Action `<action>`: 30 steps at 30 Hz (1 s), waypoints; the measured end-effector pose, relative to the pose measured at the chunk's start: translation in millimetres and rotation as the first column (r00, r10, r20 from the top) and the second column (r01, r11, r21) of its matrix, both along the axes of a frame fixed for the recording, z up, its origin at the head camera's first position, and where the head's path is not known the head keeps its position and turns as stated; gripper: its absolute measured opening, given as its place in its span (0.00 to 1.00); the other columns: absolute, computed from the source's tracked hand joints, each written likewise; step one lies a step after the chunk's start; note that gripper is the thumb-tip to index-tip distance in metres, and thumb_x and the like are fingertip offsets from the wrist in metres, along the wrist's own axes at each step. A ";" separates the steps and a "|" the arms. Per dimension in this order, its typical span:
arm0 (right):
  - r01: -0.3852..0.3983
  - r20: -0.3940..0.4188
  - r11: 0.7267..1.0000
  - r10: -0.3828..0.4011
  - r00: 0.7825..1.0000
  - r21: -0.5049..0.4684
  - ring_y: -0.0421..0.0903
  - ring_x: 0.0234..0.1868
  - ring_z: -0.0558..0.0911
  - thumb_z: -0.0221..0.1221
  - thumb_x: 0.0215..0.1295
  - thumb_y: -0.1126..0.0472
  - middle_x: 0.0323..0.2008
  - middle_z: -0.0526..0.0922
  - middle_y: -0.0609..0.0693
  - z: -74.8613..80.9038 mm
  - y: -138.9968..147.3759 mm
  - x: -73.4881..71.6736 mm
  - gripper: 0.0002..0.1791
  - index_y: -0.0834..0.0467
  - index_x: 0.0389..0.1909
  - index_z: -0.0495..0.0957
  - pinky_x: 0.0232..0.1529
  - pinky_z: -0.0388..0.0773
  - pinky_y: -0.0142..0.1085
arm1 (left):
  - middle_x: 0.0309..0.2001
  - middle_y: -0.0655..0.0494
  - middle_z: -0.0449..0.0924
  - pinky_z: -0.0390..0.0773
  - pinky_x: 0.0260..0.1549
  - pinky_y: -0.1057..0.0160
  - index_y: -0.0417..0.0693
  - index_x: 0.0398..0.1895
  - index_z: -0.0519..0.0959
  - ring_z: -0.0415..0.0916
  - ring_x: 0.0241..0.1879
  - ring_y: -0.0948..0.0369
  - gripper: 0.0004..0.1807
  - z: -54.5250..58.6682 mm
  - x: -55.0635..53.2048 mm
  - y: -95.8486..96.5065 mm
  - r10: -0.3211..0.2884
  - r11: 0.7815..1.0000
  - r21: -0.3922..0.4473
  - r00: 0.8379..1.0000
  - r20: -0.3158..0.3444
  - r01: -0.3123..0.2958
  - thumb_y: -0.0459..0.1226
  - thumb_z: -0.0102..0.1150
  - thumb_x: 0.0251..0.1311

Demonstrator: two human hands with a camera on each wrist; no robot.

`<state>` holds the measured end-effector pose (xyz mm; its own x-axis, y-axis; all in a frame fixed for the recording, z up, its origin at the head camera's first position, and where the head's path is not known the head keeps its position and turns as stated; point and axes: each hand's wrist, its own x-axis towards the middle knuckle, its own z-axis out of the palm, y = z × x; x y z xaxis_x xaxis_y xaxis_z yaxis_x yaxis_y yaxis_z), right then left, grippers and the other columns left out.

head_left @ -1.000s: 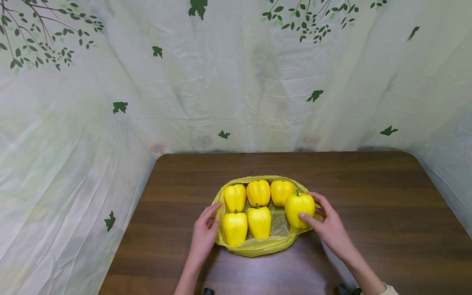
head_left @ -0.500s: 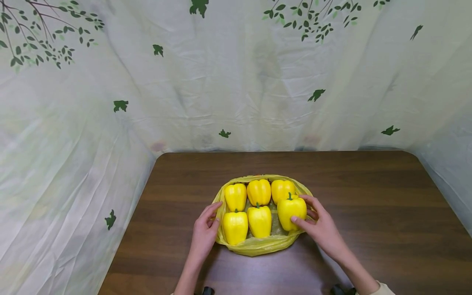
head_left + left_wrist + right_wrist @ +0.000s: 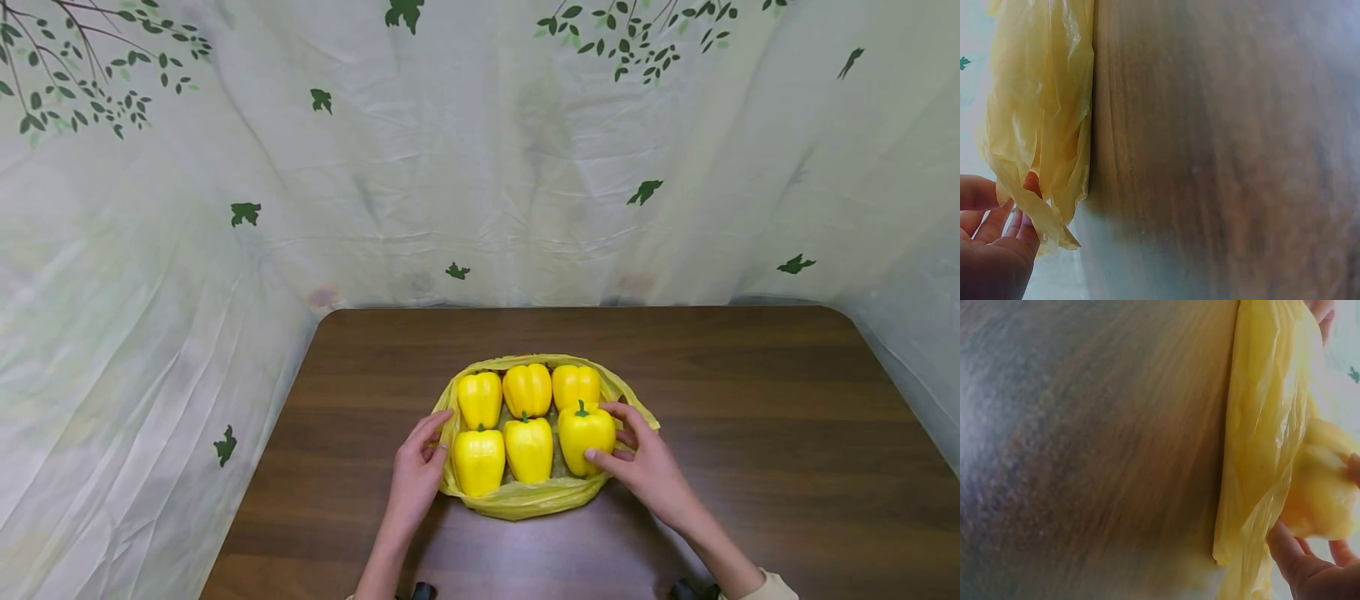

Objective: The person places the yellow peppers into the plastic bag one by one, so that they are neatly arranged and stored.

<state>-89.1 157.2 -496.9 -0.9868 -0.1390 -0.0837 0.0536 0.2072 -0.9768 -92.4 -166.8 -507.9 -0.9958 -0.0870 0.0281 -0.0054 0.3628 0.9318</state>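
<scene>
A yellow plastic bag [image 3: 517, 503] lies with its mouth spread wide, and several yellow bell peppers [image 3: 527, 450] stand in two rows inside it. At the bag's left rim, my left hand [image 3: 417, 467] holds the plastic [image 3: 1047, 119] between thumb and fingers. My right hand [image 3: 648, 467] grips a yellow bell pepper [image 3: 585, 437] by its right side, at the right end of the front row. That pepper is upright, its green stem on top; its base sits within the bag. In the right wrist view, the bag's side [image 3: 1266, 431] partly covers the held pepper [image 3: 1322, 481].
The bag rests on a dark brown wooden table [image 3: 750, 400] with rounded far corners. Behind and beside it hangs a pale cloth [image 3: 480, 167] printed with leaves and branches. Small black objects [image 3: 423, 591] show at the bottom edge.
My right hand has moved left and slightly down with the bell pepper, bringing it into the front row's right end. The bag's right rim now shows behind that hand. My left hand has stayed put.
</scene>
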 end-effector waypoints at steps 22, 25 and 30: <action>-0.050 -0.019 0.993 0.052 0.998 0.103 0.58 0.58 0.75 0.74 0.52 0.60 0.62 0.68 0.58 1.9 -4.2 1.8 0.37 0.56 0.61 0.67 0.52 0.77 0.44 | 0.59 0.59 0.75 0.77 0.43 0.65 0.54 0.60 0.79 0.73 0.46 0.53 0.26 0.1 -0.7 -0.6 -0.008 1.000 0.019 1.000 -0.003 0.008 0.23 0.52 0.62; -0.053 -0.045 0.987 0.061 0.997 0.150 0.56 0.58 0.75 0.72 0.54 0.58 0.61 0.70 0.57 0.1 -2.9 0.9 0.34 0.56 0.61 0.70 0.51 0.78 0.43 | 0.59 0.59 0.75 0.77 0.44 0.65 0.53 0.60 0.79 0.73 0.46 0.54 0.26 0.2 -0.7 -0.6 -0.008 1.000 0.017 1.000 -0.009 0.009 0.23 0.52 0.62; -0.051 -0.102 0.976 0.074 0.992 0.213 0.54 0.62 0.72 0.70 0.58 0.53 0.65 0.70 0.53 -2.0 -0.2 0.6 0.28 0.53 0.59 0.75 0.49 0.79 0.40 | 0.59 0.59 0.75 0.77 0.43 0.66 0.53 0.60 0.79 0.73 0.45 0.54 0.26 0.2 -0.1 -0.4 -0.003 1.000 0.019 1.000 -0.013 0.004 0.23 0.53 0.62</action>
